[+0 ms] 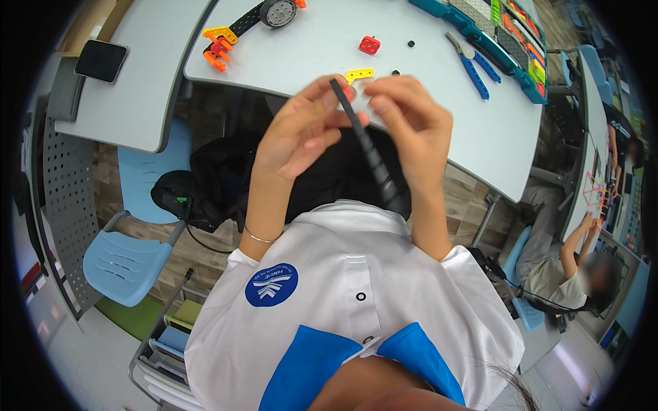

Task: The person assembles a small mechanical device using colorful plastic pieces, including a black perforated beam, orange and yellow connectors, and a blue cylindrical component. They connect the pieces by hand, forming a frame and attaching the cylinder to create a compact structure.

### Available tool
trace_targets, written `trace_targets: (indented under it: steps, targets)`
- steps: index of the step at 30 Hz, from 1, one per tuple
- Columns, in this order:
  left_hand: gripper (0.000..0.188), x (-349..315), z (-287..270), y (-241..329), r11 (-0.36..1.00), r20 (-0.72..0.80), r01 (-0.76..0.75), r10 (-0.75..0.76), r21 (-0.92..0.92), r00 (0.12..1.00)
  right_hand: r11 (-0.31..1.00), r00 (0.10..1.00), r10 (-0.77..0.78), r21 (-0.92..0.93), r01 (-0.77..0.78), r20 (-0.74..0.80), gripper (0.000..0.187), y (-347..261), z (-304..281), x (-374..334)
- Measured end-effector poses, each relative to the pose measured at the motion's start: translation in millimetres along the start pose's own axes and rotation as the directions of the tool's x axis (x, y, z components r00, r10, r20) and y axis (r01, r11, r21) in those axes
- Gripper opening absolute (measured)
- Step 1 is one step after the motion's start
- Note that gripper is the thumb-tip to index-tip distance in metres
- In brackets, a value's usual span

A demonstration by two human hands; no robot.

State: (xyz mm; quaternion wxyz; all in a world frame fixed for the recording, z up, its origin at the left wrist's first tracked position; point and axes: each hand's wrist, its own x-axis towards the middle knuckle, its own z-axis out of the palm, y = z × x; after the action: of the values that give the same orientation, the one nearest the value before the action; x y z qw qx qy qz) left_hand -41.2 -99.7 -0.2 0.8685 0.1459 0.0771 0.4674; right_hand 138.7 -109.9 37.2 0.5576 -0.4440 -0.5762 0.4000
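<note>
A long black beam (pixel 367 147) from a building set slants down toward my chest, its lower end smeared by motion. My left hand (pixel 298 127) is closed on its upper end, and a bit of red shows at the fingertips. Close beside the beam's top, my right hand (pixel 415 123) has its fingers curled together; whatever they pinch, if anything, is too small to make out. Just beyond the hands lies a yellow piece with holes (pixel 360 75). A red block (pixel 369 45) and a small black part (pixel 411 43) are farther back on the white table (pixel 295 51).
Blue-handled pliers (pixel 473 65) lie at the right, next to a teal tray (pixel 473 29) of coloured parts. An assembly with a grey wheel (pixel 279 12) and orange ends sits at the far left. A phone (pixel 101 61) rests on another table. Blue chairs (pixel 130 264) and a seated person (pixel 562 270) flank me.
</note>
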Motion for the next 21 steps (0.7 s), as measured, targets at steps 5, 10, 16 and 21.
trace_targets:
  steps: [5, 10, 16, 21]
  targets:
    - [0.028, 0.5, 0.6, 10.5, 0.882, -0.298, -0.228, 0.367, 0.413, 0.881, 0.695, 0.966, -0.225, -0.675, 0.249, 0.125, 0.026, 26.3, -30.0, 25.5]
    - [0.027, 0.1, -3.0, 8.6, 0.840, -0.343, -0.230, 0.429, 0.491, 0.836, 0.641, 0.937, -0.271, -0.686, 0.345, 0.219, 0.022, 48.8, -9.7, 22.1]
    - [0.025, -0.6, 8.7, 5.6, 0.844, -0.328, -0.208, 0.403, 0.495, 0.855, 0.583, 0.918, -0.334, -0.718, 0.380, 0.215, 0.016, 55.7, -11.6, 28.1]
    - [0.025, -0.5, 8.4, 6.8, 0.837, -0.302, -0.210, 0.400, 0.506, 0.866, 0.551, 0.930, -0.324, -0.764, 0.336, 0.175, 0.022, 52.9, -22.7, 32.4]
